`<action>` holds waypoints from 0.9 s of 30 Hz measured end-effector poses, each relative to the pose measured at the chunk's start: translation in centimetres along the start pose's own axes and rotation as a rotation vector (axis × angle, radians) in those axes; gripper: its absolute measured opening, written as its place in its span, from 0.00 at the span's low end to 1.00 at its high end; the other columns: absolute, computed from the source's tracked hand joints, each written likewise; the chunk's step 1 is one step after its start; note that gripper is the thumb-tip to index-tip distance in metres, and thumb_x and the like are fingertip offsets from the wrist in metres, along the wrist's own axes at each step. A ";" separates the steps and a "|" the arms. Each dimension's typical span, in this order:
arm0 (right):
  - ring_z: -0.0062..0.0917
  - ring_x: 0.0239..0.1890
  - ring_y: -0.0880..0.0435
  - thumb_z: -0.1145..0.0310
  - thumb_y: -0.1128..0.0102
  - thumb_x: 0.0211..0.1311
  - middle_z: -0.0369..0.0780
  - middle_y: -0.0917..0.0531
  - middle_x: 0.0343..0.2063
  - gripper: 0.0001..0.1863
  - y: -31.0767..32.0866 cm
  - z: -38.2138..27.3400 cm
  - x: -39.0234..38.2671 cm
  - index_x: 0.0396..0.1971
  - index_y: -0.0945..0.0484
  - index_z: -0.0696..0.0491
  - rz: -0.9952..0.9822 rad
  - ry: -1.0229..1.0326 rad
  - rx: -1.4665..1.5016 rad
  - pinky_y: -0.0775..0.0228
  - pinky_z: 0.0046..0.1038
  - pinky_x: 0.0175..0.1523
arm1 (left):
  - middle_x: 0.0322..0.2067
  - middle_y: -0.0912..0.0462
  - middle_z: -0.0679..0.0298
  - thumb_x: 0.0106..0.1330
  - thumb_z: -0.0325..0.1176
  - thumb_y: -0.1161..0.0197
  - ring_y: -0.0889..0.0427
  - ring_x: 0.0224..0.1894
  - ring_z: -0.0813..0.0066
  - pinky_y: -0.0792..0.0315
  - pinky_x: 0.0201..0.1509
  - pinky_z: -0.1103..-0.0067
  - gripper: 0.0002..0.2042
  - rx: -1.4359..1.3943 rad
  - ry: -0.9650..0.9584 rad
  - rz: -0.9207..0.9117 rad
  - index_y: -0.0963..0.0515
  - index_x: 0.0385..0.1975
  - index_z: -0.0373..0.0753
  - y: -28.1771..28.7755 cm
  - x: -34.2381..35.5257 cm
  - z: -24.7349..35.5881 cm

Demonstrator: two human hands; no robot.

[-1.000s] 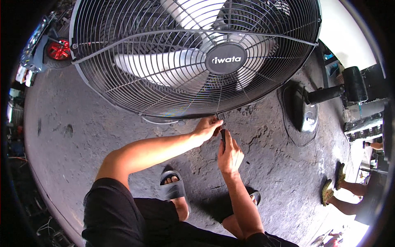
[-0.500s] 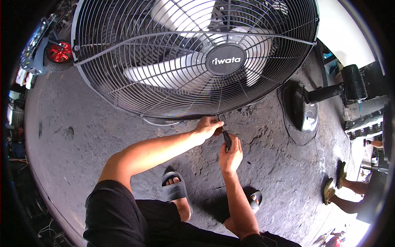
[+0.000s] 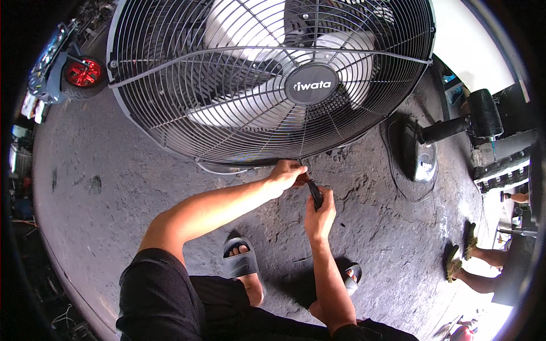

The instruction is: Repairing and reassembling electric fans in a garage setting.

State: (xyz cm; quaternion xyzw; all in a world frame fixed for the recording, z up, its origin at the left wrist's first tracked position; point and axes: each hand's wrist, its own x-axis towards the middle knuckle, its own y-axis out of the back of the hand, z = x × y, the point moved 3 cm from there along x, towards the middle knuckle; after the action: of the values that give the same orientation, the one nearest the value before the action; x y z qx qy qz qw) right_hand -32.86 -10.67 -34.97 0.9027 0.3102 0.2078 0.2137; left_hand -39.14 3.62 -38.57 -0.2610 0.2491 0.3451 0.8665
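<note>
A large black floor fan with a round wire guard (image 3: 227, 149) and pale blades (image 3: 239, 108) fills the upper middle. At the lower rim of the guard is my left hand (image 3: 286, 175), its fingers pinched together. What they pinch is too small to make out. My right hand (image 3: 320, 217), just below and to the right, is closed round a slim black-handled tool (image 3: 315, 196). The tool's upper end points toward my left fingertips, and its tip is hidden there.
A black fan base (image 3: 418, 153) with a cord lies on the rough dark floor to the right. Another person's legs (image 3: 478, 279) show at the right edge. A red-rimmed wheel (image 3: 83, 72) stands at the far left. My sandalled feet (image 3: 241, 258) are below my hands.
The fan guard sits slightly differently in the picture, and the blades have turned a little counter-clockwise. My right hand and its tool have shifted slightly; my left hand stays at the rim.
</note>
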 end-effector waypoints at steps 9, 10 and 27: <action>0.15 0.15 0.36 0.60 0.48 0.64 0.34 0.29 0.19 0.10 -0.5 1.3 -1.2 0.33 0.31 0.52 -0.211 -1.119 1.210 0.45 0.19 0.18 | 0.30 0.19 0.64 0.66 0.35 0.44 0.18 0.32 0.76 0.22 0.37 0.79 0.08 0.014 0.006 0.047 0.24 0.34 0.36 0.0 0.0 -0.2; 0.13 0.15 0.37 0.67 0.46 0.62 0.33 0.31 0.18 0.07 -0.5 1.4 -1.2 0.36 0.31 0.51 -0.114 -0.910 0.993 0.46 0.18 0.18 | 0.30 0.19 0.64 0.66 0.35 0.45 0.18 0.32 0.76 0.22 0.38 0.78 0.08 -0.001 0.015 0.042 0.24 0.34 0.36 -0.1 -0.1 0.0; 0.41 0.21 0.23 0.72 0.48 0.61 0.45 0.23 0.22 0.12 -0.5 -0.1 -1.4 0.45 0.29 0.56 -0.109 -0.279 0.118 0.30 0.36 0.29 | 0.28 0.20 0.62 0.67 0.32 0.47 0.18 0.29 0.72 0.20 0.33 0.75 0.07 -0.047 0.032 0.065 0.26 0.34 0.34 -0.2 0.0 0.2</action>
State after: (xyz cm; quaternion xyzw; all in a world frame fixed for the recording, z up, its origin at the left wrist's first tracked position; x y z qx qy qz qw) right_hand -34.12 -11.22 -35.49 0.9156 0.3378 0.0499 0.2123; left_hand -38.91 3.65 -38.35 -0.2785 0.2633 0.3745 0.8443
